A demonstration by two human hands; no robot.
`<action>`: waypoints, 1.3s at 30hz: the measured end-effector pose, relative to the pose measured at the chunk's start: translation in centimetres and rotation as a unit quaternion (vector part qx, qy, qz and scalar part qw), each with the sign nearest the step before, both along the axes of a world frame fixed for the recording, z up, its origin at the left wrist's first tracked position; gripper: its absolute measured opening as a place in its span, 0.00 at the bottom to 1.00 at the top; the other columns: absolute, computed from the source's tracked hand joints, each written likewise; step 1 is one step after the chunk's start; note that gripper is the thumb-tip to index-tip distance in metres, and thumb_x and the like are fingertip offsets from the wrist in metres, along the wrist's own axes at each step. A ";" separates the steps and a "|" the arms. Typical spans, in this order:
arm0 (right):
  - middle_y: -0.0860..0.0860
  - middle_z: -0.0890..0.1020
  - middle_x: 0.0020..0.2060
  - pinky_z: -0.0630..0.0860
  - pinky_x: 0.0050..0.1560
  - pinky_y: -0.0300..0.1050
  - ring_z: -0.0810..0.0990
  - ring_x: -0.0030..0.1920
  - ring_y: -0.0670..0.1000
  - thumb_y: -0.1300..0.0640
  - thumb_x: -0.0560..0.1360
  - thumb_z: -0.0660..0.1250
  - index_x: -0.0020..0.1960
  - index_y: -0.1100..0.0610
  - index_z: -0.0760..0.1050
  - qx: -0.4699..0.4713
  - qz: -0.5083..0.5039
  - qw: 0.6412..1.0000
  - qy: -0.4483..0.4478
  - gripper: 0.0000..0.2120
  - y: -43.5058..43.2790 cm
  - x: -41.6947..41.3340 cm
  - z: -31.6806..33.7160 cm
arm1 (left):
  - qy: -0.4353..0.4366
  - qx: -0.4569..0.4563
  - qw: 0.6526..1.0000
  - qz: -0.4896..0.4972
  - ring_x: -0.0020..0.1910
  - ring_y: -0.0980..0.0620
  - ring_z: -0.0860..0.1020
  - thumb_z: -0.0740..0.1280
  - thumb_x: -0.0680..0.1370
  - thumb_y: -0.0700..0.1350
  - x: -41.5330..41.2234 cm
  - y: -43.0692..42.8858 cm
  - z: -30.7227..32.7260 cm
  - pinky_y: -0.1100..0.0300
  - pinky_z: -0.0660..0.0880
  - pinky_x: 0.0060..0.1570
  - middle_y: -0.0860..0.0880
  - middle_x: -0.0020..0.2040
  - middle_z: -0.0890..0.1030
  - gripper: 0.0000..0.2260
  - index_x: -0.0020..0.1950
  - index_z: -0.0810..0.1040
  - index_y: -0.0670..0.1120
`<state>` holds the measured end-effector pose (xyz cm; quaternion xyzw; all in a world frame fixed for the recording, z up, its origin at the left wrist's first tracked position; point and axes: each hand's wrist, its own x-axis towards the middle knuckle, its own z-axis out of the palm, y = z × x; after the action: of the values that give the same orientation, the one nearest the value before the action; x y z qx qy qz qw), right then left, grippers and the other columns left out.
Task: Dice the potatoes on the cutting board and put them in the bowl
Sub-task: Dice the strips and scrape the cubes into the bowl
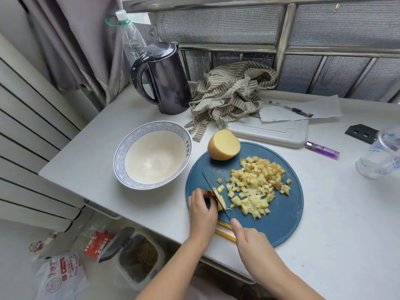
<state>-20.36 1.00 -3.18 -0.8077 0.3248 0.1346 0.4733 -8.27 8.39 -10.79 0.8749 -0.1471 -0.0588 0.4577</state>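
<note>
a white table (337,224) stands against a window (216,24) whose panes are covered with silvery quilted sheeting (nothing outside shows through it). the window frame (282,37) is pale, worn and streaked with grey. left of the window a grey curtain (71,44) hangs in folds behind the table's far corner. along the left side runs a white slatted panel (32,131) with dark horizontal gaps, just beside the table's edge. below it lies a pale floor (19,239). the light is soft and even, with only faint shadows.
</note>
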 end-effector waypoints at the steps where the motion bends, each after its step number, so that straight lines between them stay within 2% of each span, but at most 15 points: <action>1: 0.49 0.69 0.29 0.64 0.35 0.41 0.67 0.32 0.47 0.42 0.83 0.43 0.32 0.56 0.61 -0.005 0.004 1.000 0.000 0.27 0.0 0.0 0.1 | 0.000 0.002 1.000 -0.002 0.47 0.52 0.69 0.64 0.78 0.40 0.0 0.0 0.0 0.61 0.66 0.48 0.51 0.43 0.74 0.05 0.44 0.69 0.46; 3: 0.49 0.68 0.30 0.64 0.36 0.42 0.67 0.33 0.47 0.42 0.83 0.42 0.32 0.56 0.61 -0.015 0.012 1.000 0.003 0.27 0.1 0.1 0.2 | -0.007 0.007 1.000 -0.004 0.47 0.53 0.68 0.64 0.78 0.40 0.1 0.0 -0.1 0.62 0.66 0.48 0.50 0.44 0.74 0.05 0.44 0.70 0.45; 7: 0.49 0.69 0.31 0.64 0.41 0.46 0.67 0.35 0.48 0.43 0.83 0.42 0.32 0.55 0.62 -0.026 0.021 0.999 0.011 0.27 0.4 0.3 0.2 | -0.018 0.004 1.000 0.002 0.47 0.53 0.68 0.63 0.79 0.40 0.0 -0.1 -0.3 0.57 0.68 0.49 0.50 0.45 0.75 0.03 0.46 0.70 0.44; 19: 0.49 0.69 0.31 0.64 0.35 0.41 0.68 0.33 0.48 0.41 0.83 0.42 0.32 0.54 0.63 -0.012 0.014 1.000 0.020 0.27 0.2 0.9 0.5 | -0.025 0.007 1.000 0.015 0.46 0.53 0.67 0.62 0.79 0.41 -0.2 -0.4 -0.5 0.52 0.69 0.49 0.50 0.44 0.74 0.04 0.45 0.68 0.45; 23: 0.49 0.69 0.31 0.64 0.34 0.41 0.67 0.32 0.48 0.41 0.83 0.42 0.32 0.54 0.62 -0.009 0.012 1.000 0.019 0.27 0.2 1.0 0.4 | -0.036 0.012 0.999 0.017 0.45 0.53 0.66 0.62 0.79 0.40 -0.2 -0.5 -0.6 0.53 0.69 0.48 0.50 0.43 0.73 0.05 0.44 0.68 0.46; 27: 0.49 0.70 0.32 0.66 0.41 0.45 0.70 0.37 0.51 0.41 0.83 0.42 0.33 0.53 0.63 -0.011 0.007 1.000 0.027 0.26 0.3 1.1 -0.3 | -0.078 0.033 0.996 0.012 0.44 0.51 0.67 0.63 0.77 0.40 -0.7 -0.5 -0.9 0.56 0.67 0.46 0.50 0.43 0.71 0.05 0.43 0.68 0.45; 31: 0.47 0.68 0.32 0.65 0.40 0.44 0.68 0.35 0.47 0.41 0.83 0.42 0.33 0.52 0.61 -0.019 0.008 1.000 0.015 0.25 0.6 1.2 -1.3 | -0.078 0.020 0.996 0.025 0.45 0.51 0.68 0.64 0.76 0.37 -0.6 -0.7 -1.1 0.57 0.68 0.47 0.51 0.44 0.71 0.06 0.44 0.68 0.46; 37: 0.49 0.69 0.31 0.65 0.37 0.42 0.68 0.34 0.48 0.40 0.82 0.44 0.32 0.53 0.62 -0.004 -0.012 1.000 0.015 0.26 0.2 1.3 -2.4 | -0.088 0.018 0.996 0.025 0.44 0.51 0.69 0.65 0.75 0.36 -0.4 -0.8 -1.3 0.56 0.68 0.47 0.51 0.44 0.71 0.06 0.45 0.69 0.45; 39: 0.49 0.70 0.31 0.66 0.39 0.45 0.69 0.35 0.49 0.40 0.82 0.43 0.32 0.53 0.62 -0.009 -0.012 1.000 0.011 0.26 0.3 1.3 -2.7 | -0.087 0.022 0.996 0.024 0.44 0.51 0.69 0.65 0.75 0.36 -0.4 -0.8 -1.3 0.56 0.68 0.47 0.50 0.44 0.71 0.06 0.45 0.69 0.45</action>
<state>-19.03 1.34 -5.89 -0.8065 0.3406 0.1351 0.4640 -8.70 7.55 -12.12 0.8900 -0.1640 0.0255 0.4247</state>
